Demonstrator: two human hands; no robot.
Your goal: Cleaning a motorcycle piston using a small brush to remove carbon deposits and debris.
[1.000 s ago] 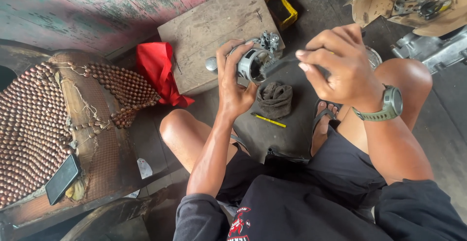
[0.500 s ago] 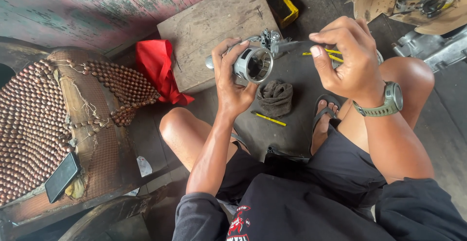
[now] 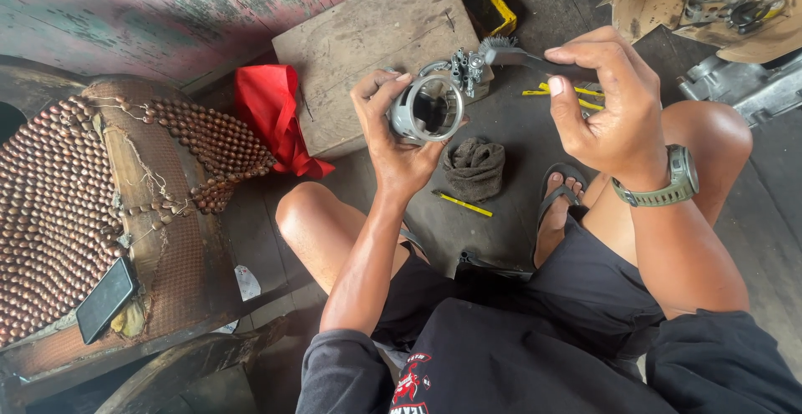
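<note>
Up above the dark floor between the person's bare knees, the left hand (image 3: 399, 142) is wrapped tight around a round metal part (image 3: 432, 106), open end facing up. Right hand (image 3: 603, 105) is closed on a dark brush (image 3: 528, 58), bristles just touching the part's far edge. Below sit a crumpled rag (image 3: 474, 167) and a yellow stick (image 3: 462, 203), with some free floor around them. Wooden board (image 3: 376, 42) is just behind, red cloth (image 3: 271, 113) at its left edge.
</note>
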